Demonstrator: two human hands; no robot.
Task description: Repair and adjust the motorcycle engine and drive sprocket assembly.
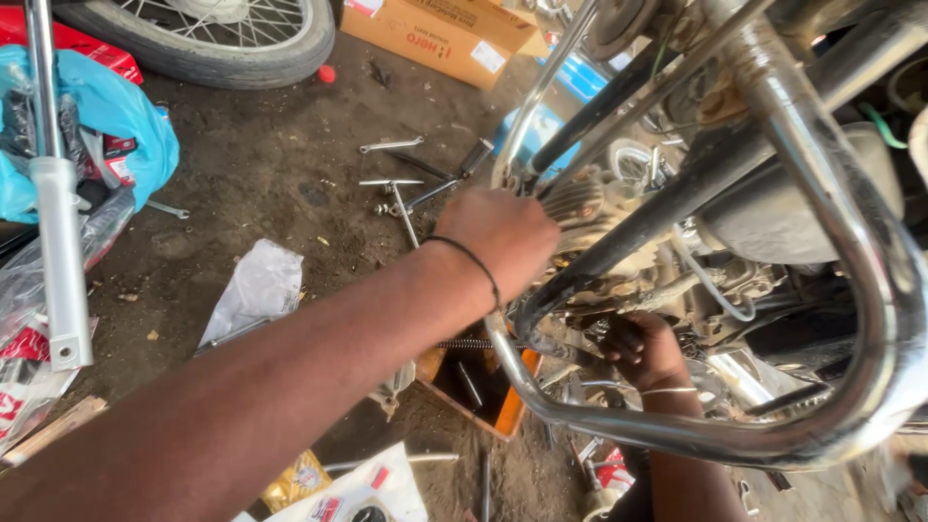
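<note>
Engine (590, 217) of a motorcycle, finned grey metal and dusty, sat behind the black frame tube (667, 208) at centre right; only part of its finned block showed between tubes, and the parts below it were too cluttered to separate. Left hand (498, 232) lay against the near side of the engine, knuckles up, fingers curled forward out of sight, so whether it gripped anything could not be told; a thin black band circled its wrist. Right hand (643, 348) was lower, under the frame tube, fingers closed in among small dark engine parts; what it held was hidden. A bright chrome crash guard (851, 242), smooth and curved, swept across the right side and along the bottom, cut off by the picture's edge. An orange tray (510, 406) with dark contents stood on the ground just below the left wrist, partly covered by the arm. Ground was dark packed dirt (261, 164). Several slim steel hand tools (396, 184), one T-shaped, lay scattered beyond the left hand. Crumpled white plastic (256, 285) lay to the left of the forearm. Farther out: a silver fork leg (58, 242) upright at far left, a blue plastic bag (116, 116), a spoked tyre (208, 43) at top, and a brown cardboard box (435, 39), both cropped.
</note>
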